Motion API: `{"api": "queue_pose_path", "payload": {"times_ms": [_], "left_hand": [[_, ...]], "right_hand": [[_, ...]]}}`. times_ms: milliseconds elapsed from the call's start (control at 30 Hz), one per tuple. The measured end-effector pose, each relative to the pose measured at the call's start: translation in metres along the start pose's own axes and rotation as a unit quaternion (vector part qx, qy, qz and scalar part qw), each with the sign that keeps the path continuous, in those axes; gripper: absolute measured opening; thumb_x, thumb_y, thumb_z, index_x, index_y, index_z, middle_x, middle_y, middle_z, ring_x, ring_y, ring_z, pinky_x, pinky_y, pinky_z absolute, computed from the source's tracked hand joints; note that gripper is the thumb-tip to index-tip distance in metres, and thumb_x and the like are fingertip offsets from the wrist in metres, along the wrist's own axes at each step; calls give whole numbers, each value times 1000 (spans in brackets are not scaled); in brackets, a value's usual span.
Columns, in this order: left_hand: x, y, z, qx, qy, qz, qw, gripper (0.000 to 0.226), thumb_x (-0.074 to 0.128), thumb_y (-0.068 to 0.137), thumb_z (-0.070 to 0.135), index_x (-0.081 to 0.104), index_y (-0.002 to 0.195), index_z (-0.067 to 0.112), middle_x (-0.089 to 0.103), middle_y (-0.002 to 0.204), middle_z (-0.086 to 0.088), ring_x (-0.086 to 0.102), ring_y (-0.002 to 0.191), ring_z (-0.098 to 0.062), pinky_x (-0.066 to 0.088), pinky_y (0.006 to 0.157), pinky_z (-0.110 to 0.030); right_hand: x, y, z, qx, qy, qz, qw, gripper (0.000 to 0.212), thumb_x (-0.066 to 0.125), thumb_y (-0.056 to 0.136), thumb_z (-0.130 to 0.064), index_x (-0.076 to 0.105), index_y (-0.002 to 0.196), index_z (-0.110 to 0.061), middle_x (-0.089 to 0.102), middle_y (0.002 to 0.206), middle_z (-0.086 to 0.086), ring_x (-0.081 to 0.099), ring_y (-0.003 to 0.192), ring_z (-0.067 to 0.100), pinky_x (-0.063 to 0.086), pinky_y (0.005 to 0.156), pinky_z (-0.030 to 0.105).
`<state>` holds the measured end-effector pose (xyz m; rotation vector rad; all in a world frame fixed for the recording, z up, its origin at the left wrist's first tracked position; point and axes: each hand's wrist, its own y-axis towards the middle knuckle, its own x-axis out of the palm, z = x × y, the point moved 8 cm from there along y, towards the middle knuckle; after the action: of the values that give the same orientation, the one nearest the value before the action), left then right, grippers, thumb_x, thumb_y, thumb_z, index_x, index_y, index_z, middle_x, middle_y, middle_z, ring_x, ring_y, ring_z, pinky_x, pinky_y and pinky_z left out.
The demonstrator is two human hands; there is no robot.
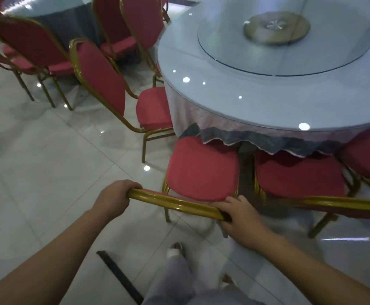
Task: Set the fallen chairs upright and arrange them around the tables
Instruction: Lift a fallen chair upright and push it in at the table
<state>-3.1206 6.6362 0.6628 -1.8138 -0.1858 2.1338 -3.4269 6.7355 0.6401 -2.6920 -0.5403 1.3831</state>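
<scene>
Ideally, left hand (115,198) and right hand (239,214), both gripping the gold chair-back rail (175,202), push evenly toward the round table (245,111).

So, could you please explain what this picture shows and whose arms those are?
There is no machine here: one camera worn on a person's head looks down at their own bare arms. The left hand and right hand both grip the gold top rail of a red chair, which stands upright with its seat partly under the cloth of a round table. On the table lies a glass turntable. More chairs stand around it, and a second table shows at top left.
</scene>
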Motion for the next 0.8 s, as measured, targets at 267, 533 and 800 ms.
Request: {"api": "queue_pose_path", "payload": {"times_ms": [267,533,800], "left_hand": [[-43,109,-44,36,30,37,998,49,52,82,-6,72,108,30,67,101,5,60,92,-18,53,79,-35],[-69,181,-59,106,41,41,993,37,58,84,4,71,100,34,62,85,11,58,77,-14,54,67,-32],[-52,176,-55,169,48,0,985,42,53,84,6,70,100,41,58,83,17,53,74,-7,42,59,-23]], "right_hand": [[8,77,-38,49,83,32,995,43,64,85,-30,55,124,-46,51,96,-16,53,95,13,42,77,30],[-2,125,-55,135,90,72,984,40,64,84,-22,62,118,-43,57,97,-17,55,91,4,47,79,29],[13,97,-46,200,70,67,975,45,71,82,-22,61,118,-47,55,93,-31,54,88,-10,39,71,12]]}}
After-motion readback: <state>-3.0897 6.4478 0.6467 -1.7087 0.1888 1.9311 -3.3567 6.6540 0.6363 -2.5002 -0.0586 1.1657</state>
